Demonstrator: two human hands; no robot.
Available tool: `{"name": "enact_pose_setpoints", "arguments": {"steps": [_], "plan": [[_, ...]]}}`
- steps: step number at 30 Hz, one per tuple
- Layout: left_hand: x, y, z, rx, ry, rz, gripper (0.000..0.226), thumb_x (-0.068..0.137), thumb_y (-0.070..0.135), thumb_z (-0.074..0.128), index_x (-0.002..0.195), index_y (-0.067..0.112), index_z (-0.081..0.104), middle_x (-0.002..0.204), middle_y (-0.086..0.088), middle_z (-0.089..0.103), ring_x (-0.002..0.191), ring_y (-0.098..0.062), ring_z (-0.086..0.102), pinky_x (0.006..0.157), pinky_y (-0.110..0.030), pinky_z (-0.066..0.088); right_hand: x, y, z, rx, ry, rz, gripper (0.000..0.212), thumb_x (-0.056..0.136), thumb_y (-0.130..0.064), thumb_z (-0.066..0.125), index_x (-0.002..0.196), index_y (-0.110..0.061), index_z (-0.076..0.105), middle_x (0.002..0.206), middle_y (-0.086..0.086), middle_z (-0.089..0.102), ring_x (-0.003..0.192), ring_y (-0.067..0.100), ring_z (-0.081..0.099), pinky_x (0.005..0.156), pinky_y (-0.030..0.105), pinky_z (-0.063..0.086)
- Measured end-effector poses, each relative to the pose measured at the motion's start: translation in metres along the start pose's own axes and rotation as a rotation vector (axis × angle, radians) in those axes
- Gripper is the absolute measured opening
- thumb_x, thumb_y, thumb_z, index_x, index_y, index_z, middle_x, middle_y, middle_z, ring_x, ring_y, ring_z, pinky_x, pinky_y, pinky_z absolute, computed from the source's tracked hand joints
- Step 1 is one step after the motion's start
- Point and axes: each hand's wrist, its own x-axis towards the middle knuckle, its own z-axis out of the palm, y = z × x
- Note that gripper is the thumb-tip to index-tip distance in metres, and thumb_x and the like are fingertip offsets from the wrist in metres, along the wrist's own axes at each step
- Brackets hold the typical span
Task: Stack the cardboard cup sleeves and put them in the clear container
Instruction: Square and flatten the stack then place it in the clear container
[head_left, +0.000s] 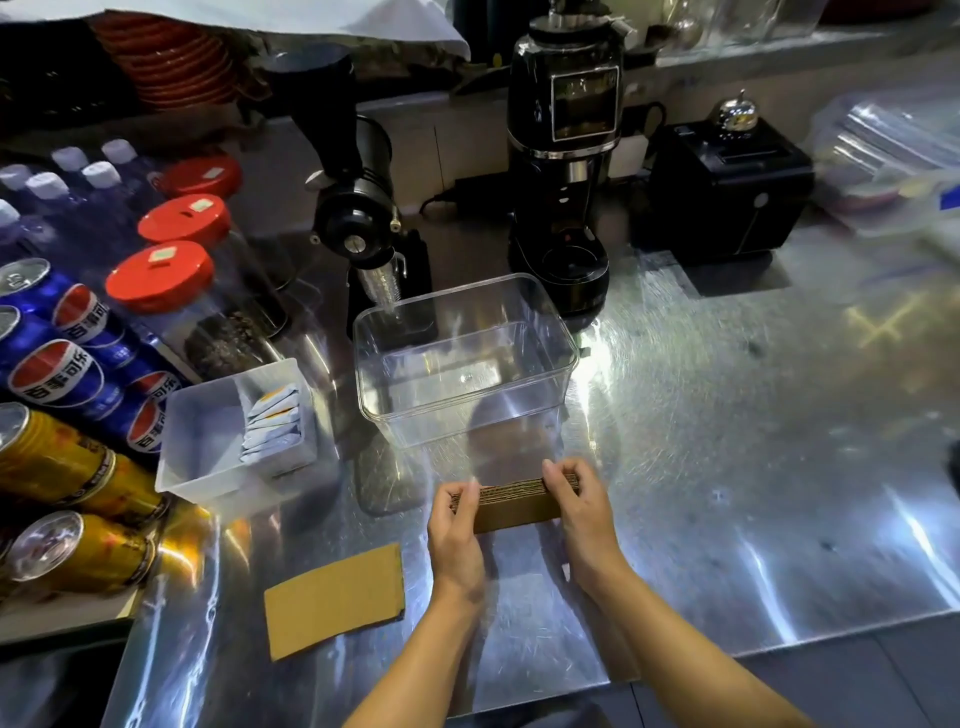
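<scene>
— Why did you hold the sleeves that way, on edge?

— I had my left hand (457, 525) on one end of the stack of cup sleeves (517, 503) and my right hand (579, 512) on the other, fingers (558, 486) of both curled narrow around the ends and clamped on the cardboard. Pressing from both ends kept the edges flush, I judged; flat corrugated pieces slide over one another easily if only one side is gripped.

— And where was the stack just then?

— Low over the table (727, 467), just in front of the clear container (467, 358), which stood empty, as far as I could see through its walls. Whether the lower edge of the stack touched the steel I cannot tell.

— Why was the container placed there?

— Close and straight ahead, open side up, so the bundle would only need to go forward and down. Its walls were smooth, glossy, rigid plastic with rounded corners, wide enough, I think, for the stack to go in.

— What of the cardboard itself?

— Brown, matte, ribbed along the top edges where the layers showed. One loose sleeve (335, 597) lay flat on the table to my left, well apart from the stack, slightly curved in outline. It was not yet gathered in.

— And the table?

— Brushed steel, scratched and glaring under the light, likely slippery for thin cardboard.
</scene>
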Motion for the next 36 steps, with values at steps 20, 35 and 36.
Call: {"name": "enact_pose_setpoints", "arguments": {"steps": [20, 35, 36], "plan": [[-0.003, -0.003, -0.03, 0.484, -0.061, 0.196, 0.027, 0.086, 0.01, 0.057, 0.095, 0.034, 0.052, 0.1, -0.005, 0.062, 0.089, -0.013, 0.057, 0.075, -0.007, 0.043, -0.001, -0.004, -0.014, -0.316, -0.036, -0.086, 0.017, 0.084, -0.042, 0.055, 0.072, -0.031, 0.047, 0.069, -0.008, 0.051, 0.069, 0.014, 0.051, 0.063, 0.016, 0.042], [0.007, 0.035, -0.025, 0.519, -0.049, 0.25, 0.026, 0.087, 0.009, 0.056, 0.104, 0.028, 0.054, 0.093, 0.006, 0.059, 0.083, 0.0, 0.054, 0.071, -0.001, 0.042, 0.01, -0.014, -0.026, -0.21, -0.107, -0.17, 0.033, 0.083, 0.004, 0.057, 0.094, -0.027, 0.06, 0.092, 0.0, 0.068, 0.085, 0.006, 0.064, 0.082, 0.019, 0.051], [0.009, 0.046, -0.027, 0.536, -0.038, 0.291, 0.028, 0.086, 0.008, 0.057, 0.11, 0.023, 0.055, 0.094, 0.006, 0.058, 0.084, 0.001, 0.054, 0.072, 0.001, 0.041, 0.012, -0.021, -0.021, -0.178, -0.113, -0.175, 0.033, 0.083, 0.004, 0.057, 0.092, -0.028, 0.06, 0.09, -0.003, 0.067, 0.083, 0.002, 0.064, 0.078, 0.015, 0.051]]}}
